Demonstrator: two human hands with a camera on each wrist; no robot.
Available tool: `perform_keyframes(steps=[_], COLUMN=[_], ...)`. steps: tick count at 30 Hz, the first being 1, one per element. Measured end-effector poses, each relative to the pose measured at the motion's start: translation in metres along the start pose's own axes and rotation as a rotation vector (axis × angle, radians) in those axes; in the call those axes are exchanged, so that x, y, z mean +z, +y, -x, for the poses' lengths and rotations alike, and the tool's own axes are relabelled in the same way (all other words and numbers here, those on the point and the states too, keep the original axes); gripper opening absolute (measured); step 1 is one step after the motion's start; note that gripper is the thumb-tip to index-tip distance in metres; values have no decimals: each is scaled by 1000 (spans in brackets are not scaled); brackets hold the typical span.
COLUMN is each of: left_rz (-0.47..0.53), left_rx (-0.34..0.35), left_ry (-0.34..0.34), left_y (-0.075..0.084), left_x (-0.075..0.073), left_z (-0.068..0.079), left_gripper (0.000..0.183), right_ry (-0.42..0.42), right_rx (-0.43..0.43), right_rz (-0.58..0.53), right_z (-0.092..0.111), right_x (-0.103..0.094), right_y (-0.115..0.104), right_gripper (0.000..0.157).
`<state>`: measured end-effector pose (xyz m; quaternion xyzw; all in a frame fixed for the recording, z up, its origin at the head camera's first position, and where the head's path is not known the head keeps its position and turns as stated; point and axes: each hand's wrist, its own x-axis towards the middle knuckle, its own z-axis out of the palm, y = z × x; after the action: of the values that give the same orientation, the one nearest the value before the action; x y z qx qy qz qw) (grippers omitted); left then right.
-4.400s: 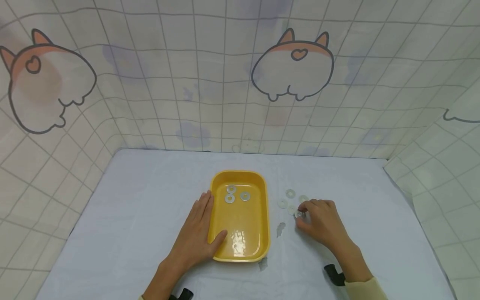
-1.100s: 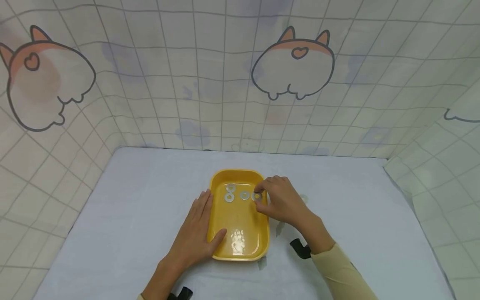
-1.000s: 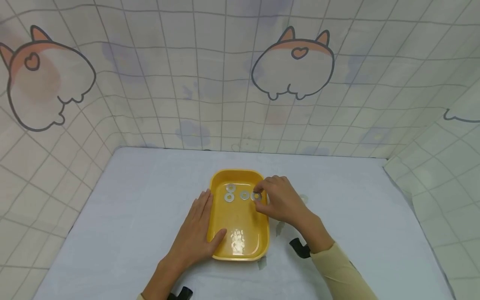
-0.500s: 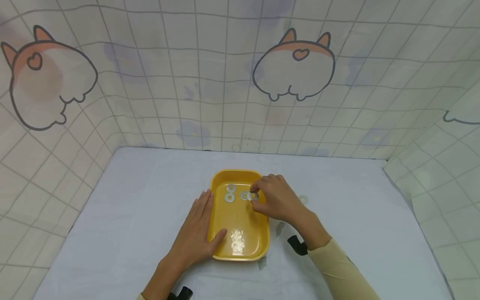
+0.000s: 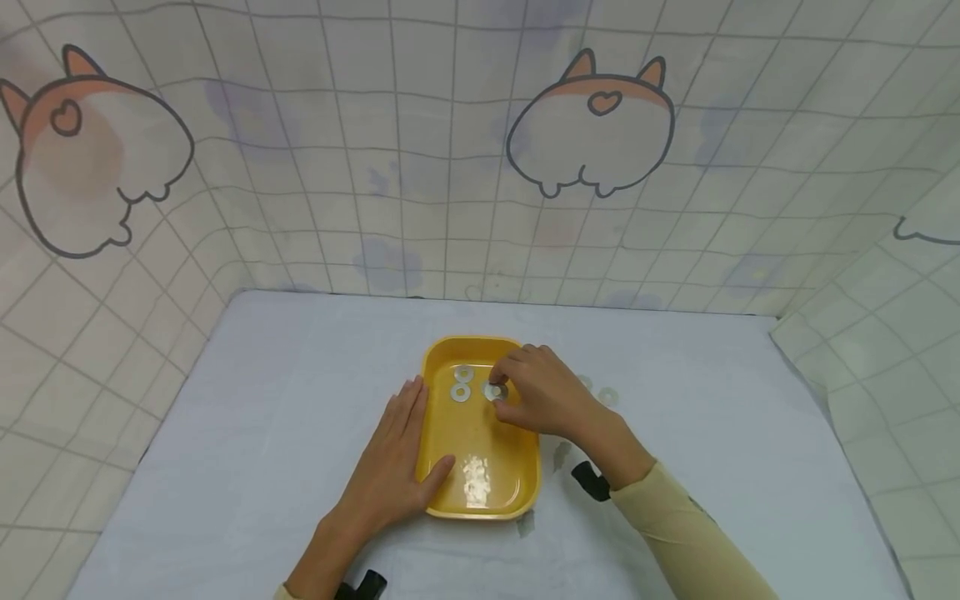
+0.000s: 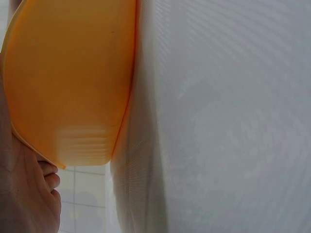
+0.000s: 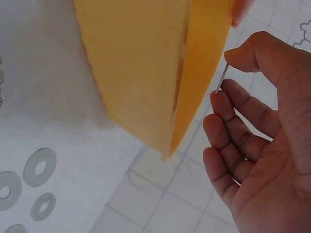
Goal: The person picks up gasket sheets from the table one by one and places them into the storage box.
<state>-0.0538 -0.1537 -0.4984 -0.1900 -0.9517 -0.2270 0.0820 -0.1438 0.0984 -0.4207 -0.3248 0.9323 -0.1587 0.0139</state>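
My right hand (image 5: 543, 392) pinches a flat metal washer (image 7: 221, 78) between thumb and fingertips. It holds the washer over the upper right part of a yellow tray (image 5: 480, 437). Inside the tray, a washer (image 5: 463, 373) and a second washer (image 5: 461, 392) lie near the back left; a third there is mostly hidden by the held one. My left hand (image 5: 397, 454) rests along the tray's left side with straight fingers, its thumb over the rim. In the left wrist view, the tray's outer wall (image 6: 73, 87) stands beside the palm.
Several loose washers lie on the white cloth right of the tray, one of them a pale washer (image 5: 608, 397); my right hand partly hides them. Grey patches (image 5: 562, 455) mark the cloth near the tray. A tile-patterned curtain (image 5: 420, 167) stands behind and at both sides.
My right hand has picked a washer from the group on the cloth, carried it left over the tray's rim and drifted further left above the tray. The left hand has stayed put.
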Motion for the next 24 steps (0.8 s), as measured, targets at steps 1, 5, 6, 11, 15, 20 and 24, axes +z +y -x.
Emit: perform_keyframes(steps=[1, 5, 6, 11, 15, 20, 24], left_rz=[0, 0, -2, 0, 9, 8, 1], left_rx=[1, 7, 9, 13, 8, 7, 12], left_ry=[2, 7, 10, 15, 11, 10, 13], left_y=[0, 0, 0, -1, -1, -1, -1], left_x=[0, 0, 0, 1, 1, 1, 1], left_z=[0, -1, -1, -1, -1, 0, 0], left_gripper=[96, 97, 97, 97, 97, 97, 97], right_ry=[-3, -14, -16, -2, -15, -39, -31], right_rx=[-3, -18, -20, -37, -36, -37, -30], right_rz=[2, 2, 2, 15, 25, 17, 9], right_z=[0, -2, -2, -5, -7, -9, -8], right_x=[0, -2, -2, -2, 0, 1, -1], right_y=[0, -2, -3, -5, -7, -9, -10], right_gripper=[23, 23, 23, 22, 22, 27, 37])
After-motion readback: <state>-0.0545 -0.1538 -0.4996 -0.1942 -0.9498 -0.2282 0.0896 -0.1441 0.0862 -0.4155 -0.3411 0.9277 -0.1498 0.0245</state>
